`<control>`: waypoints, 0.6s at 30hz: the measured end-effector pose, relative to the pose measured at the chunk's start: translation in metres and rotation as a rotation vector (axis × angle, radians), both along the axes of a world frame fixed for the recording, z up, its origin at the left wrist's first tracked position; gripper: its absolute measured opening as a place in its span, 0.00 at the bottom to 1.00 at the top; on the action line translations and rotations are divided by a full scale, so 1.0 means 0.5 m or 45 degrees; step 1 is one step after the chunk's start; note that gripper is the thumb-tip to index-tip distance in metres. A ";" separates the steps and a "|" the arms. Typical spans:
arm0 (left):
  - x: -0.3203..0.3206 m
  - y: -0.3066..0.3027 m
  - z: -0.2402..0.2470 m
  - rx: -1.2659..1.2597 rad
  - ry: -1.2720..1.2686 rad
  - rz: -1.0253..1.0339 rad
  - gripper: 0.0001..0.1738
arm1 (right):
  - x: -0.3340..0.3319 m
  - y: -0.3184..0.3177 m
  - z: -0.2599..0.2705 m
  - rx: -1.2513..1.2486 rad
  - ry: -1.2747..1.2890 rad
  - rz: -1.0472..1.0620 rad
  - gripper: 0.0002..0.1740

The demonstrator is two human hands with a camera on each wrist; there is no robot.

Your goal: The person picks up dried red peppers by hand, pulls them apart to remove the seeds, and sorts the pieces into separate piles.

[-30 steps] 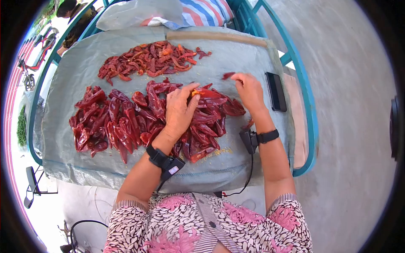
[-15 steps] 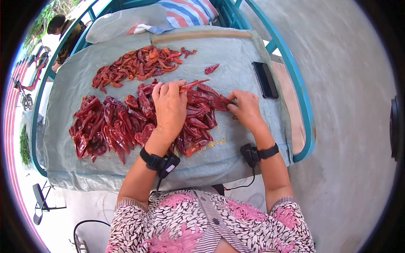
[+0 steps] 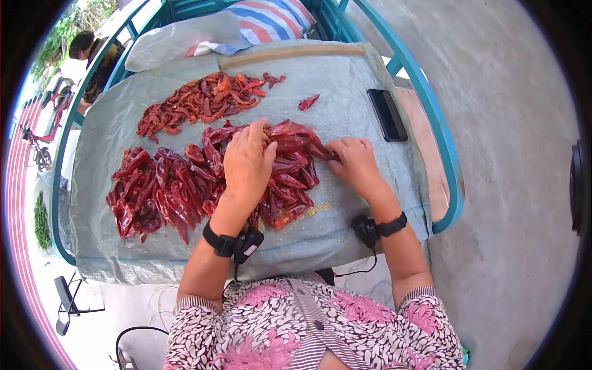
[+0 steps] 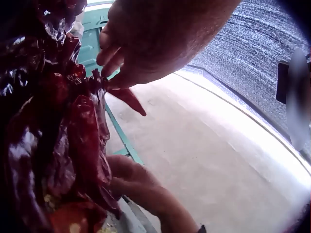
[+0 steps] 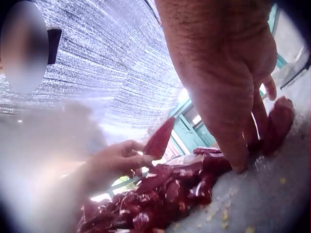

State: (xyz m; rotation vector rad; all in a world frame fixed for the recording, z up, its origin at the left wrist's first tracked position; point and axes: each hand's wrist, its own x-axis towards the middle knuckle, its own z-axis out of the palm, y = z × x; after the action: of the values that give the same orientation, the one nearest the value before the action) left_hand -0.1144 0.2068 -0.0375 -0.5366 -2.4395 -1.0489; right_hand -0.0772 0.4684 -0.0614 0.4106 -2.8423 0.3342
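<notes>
A heap of glossy dark-red dried chili peppers stretches across the grey sheet. Over its right half, the left hand holds a chili pepper, whose pointed end sticks out past the fingers in both wrist views. At the heap's right end, the right hand has its fingertips curled on the end of another chili pepper. Part of that grip is hidden behind the hand in the right wrist view. One small chili pepper lies alone beyond the heap.
Farther back is a second pile of smaller, brighter red peppers. A black phone lies at the right, inside the teal rail. A striped sack rests at the back. Yellow seeds are scattered near the heap's right end.
The right hand set the small pepper down beyond the heap, then came back to the heap's right end. The left hand stays over the heap; the pepper it holds has turned in the head view.
</notes>
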 end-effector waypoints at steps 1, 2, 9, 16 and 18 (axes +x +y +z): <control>0.004 -0.004 0.005 -0.045 0.014 0.009 0.16 | -0.003 -0.001 -0.003 0.029 0.020 -0.015 0.15; 0.010 -0.010 0.012 -0.091 0.027 0.018 0.17 | -0.004 0.003 -0.002 0.038 0.018 -0.021 0.16; 0.059 -0.028 0.026 -0.251 -0.007 -0.247 0.20 | 0.001 0.006 0.075 -0.231 0.064 -0.070 0.16; 0.099 -0.023 -0.005 -0.399 -0.067 -0.351 0.27 | 0.070 0.068 0.036 0.029 -0.139 -0.124 0.17; 0.099 -0.015 -0.015 -0.433 -0.037 -0.322 0.26 | 0.075 0.072 0.024 -0.060 -0.137 -0.150 0.15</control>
State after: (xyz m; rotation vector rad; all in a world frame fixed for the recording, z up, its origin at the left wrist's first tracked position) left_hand -0.0650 0.1991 -0.0450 -0.9665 -2.6412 -0.7346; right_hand -0.0399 0.5043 -0.0493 0.2208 -2.9404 0.4101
